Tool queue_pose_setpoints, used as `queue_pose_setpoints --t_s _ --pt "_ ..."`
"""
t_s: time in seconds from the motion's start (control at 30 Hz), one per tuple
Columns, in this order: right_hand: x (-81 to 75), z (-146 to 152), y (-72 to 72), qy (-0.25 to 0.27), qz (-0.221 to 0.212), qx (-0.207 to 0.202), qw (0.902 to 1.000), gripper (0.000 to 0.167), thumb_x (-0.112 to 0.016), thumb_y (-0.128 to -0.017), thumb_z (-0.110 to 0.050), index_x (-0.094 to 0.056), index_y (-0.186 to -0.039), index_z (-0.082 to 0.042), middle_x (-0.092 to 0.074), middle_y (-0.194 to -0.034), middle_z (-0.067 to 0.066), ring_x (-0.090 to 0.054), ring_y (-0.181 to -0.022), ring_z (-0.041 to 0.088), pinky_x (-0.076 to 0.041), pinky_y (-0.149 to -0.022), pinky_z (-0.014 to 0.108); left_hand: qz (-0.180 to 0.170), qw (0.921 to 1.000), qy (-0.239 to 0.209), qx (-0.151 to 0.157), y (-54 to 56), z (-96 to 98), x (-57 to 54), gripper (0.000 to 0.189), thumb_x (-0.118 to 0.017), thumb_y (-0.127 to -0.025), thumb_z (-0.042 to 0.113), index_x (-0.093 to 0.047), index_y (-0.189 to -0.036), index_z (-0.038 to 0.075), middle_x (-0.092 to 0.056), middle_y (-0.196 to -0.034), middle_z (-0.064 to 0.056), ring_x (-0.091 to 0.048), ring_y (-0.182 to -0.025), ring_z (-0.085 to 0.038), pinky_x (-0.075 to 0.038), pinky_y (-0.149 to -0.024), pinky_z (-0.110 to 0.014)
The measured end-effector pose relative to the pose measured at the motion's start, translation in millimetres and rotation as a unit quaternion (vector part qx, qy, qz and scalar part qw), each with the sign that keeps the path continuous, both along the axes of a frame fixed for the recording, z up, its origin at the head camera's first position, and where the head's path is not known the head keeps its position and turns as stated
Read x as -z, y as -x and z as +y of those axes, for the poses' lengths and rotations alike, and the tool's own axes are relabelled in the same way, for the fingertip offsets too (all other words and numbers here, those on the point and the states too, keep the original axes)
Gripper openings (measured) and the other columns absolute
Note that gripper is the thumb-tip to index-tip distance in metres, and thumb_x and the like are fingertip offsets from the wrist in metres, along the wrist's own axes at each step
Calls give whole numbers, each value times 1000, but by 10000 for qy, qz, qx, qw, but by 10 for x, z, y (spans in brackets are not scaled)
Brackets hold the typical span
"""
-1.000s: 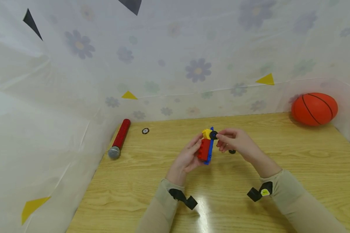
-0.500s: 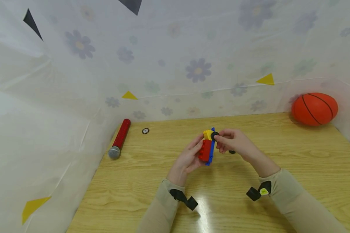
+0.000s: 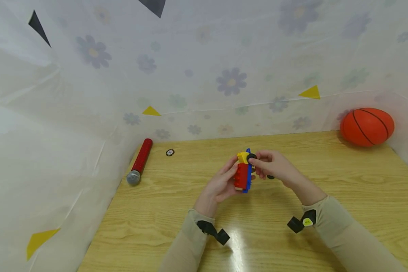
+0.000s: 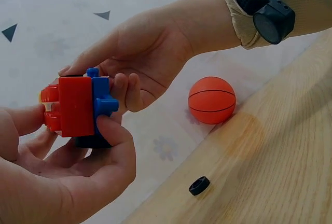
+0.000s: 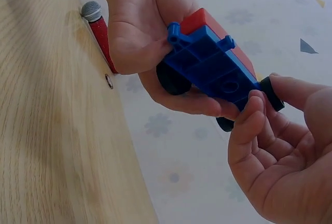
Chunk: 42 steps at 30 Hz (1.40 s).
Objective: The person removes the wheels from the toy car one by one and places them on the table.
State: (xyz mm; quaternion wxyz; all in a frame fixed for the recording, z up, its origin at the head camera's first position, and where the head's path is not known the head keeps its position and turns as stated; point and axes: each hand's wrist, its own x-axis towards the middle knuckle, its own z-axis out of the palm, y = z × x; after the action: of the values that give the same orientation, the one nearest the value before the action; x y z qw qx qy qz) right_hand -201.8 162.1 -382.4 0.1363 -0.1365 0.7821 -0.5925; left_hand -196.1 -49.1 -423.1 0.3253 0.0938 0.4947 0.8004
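Observation:
My left hand holds a small toy car, built of a red block, a yellow block and a blue chassis. The right hand pinches a black wheel against one corner of the chassis, by the yellow block. Two more black wheels show on the chassis's other side in the right wrist view. A bare blue peg sticks out at the near end. A loose black wheel lies on the table, partly behind the right hand in the head view.
On the wooden table, a red microphone lies at the left edge, with a round black-and-white disc nearby. An orange basketball sits in the back right corner. Flower-patterned sheeting hangs behind and at the sides.
The toy car has shifted slightly right and turned a little in my left hand. My right thumb has come further over the wheel. The other objects have stayed put.

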Motion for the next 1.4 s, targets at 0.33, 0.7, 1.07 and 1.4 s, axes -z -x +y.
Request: queue_pose_setpoints --t_s 0.33,0.7,1.07,1.4 --pt "31 26 31 -78 -6 -110 9999 34 -58 -101 -31 -53 -94 1 -55 -66 2 -51 -56 17 -48 -53 30 29 9987 10 514 15 -51 -55 56 -40 -107 15 -25 -155 39 -37 -157 -16 -41 -136 -50 -51 -92 -48" --pt "69 27 51 -238 472 -483 9974 34 -58 -101 -27 -50 -84 1 -48 -58 2 -46 -49 17 -40 -47 31 -11 9991 200 384 11 -76 -51 68 -46 -103 2 -23 -156 37 -50 -144 -22 -67 -110 -37 -37 -104 -68" --pt "97 48 43 71 482 -552 9973 31 -56 -102 -26 -50 -86 0 -38 -57 -2 -33 -45 12 -28 -43 26 -7 9985 527 157 -28 -32 -100 67 -50 -103 7 -21 -158 31 -53 -141 -24 -55 -123 -50 -43 -100 -62" --pt "105 37 12 -170 1139 -379 9926 29 -59 -101 -24 -51 -83 -2 -39 -58 -1 -37 -47 15 -34 -45 28 90 9982 593 23 -43 5 -90 66 -51 -102 6 -22 -158 29 -56 -137 -27 -55 -119 -52 -44 -98 -62"
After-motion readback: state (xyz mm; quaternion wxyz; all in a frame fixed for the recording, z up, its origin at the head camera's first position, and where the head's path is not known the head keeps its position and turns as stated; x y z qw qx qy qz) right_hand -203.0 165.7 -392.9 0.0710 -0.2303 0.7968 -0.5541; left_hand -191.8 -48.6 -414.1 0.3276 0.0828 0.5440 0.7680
